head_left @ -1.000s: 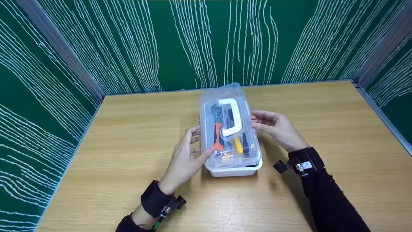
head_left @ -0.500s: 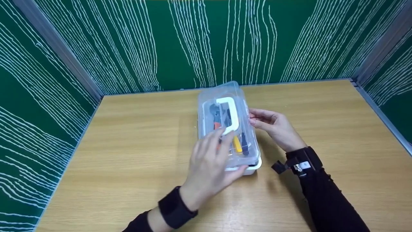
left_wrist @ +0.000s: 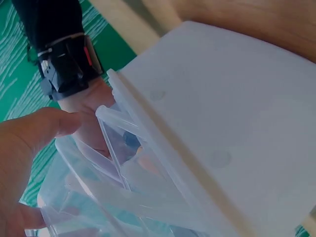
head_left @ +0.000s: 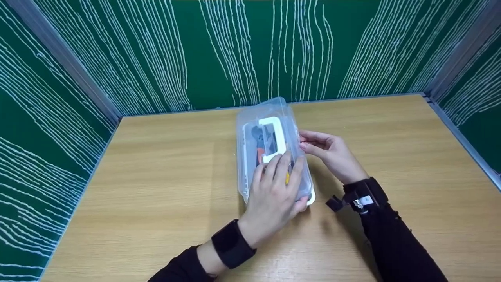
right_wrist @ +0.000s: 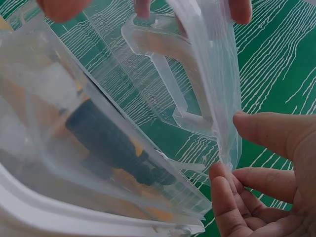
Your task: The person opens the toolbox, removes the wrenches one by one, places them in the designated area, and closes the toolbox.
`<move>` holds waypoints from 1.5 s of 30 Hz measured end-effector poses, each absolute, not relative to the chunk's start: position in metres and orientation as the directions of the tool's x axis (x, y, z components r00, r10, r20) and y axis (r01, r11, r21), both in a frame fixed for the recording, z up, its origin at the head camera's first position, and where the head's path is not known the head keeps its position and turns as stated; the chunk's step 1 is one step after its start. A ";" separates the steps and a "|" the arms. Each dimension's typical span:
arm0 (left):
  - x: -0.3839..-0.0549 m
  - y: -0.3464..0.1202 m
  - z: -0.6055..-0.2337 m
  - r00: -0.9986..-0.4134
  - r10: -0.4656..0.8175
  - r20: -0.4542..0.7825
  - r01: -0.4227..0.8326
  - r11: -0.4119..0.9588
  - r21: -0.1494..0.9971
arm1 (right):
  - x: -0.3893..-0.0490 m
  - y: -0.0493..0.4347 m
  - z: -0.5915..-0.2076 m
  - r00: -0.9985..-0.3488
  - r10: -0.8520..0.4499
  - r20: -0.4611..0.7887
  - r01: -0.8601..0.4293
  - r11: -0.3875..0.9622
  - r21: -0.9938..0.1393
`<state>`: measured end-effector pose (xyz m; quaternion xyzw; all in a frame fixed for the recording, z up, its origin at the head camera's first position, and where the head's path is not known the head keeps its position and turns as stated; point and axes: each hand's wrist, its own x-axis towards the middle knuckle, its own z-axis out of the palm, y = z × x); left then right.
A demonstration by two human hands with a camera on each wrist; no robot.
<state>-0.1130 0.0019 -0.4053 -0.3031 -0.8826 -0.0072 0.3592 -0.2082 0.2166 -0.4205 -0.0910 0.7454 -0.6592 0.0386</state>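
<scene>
A toolbox with a clear lid (head_left: 250,111) and white carrying handle (head_left: 279,137) stands on the table; its white base (left_wrist: 237,98) fills much of the left wrist view. My left hand (head_left: 270,199) grips the lid's near end, fingers spread over the top and thumb at the front edge. At the right side, my right hand (head_left: 334,154) pinches the lid's edge between thumb and fingers. The right wrist view shows the lid tilted up, apart from the box. Through the plastic appear an adjustable wrench (head_left: 260,154) with an orange grip and a dark tool (right_wrist: 106,138).
The wooden table (head_left: 168,176) extends around the box. Green walls (head_left: 211,55) with wavy white lines enclose the back and sides. The far end of the box lies close to the back wall.
My left hand has moved from the box's left side onto the near end of the lid and taken hold there. The lid has tilted up. My right hand stays at the right edge.
</scene>
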 end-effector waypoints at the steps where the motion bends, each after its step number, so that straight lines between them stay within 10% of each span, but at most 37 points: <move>1: -0.113 0.001 -0.405 -0.560 0.529 0.637 0.543 0.815 -0.200 | -0.208 0.216 -0.420 -0.981 -0.187 0.060 -0.083 0.116 -0.990; 45: -0.120 -0.026 -0.390 -0.539 0.429 0.725 0.665 0.745 0.054 | -0.223 0.216 -0.454 -0.984 -0.109 -0.140 0.114 0.217 -0.970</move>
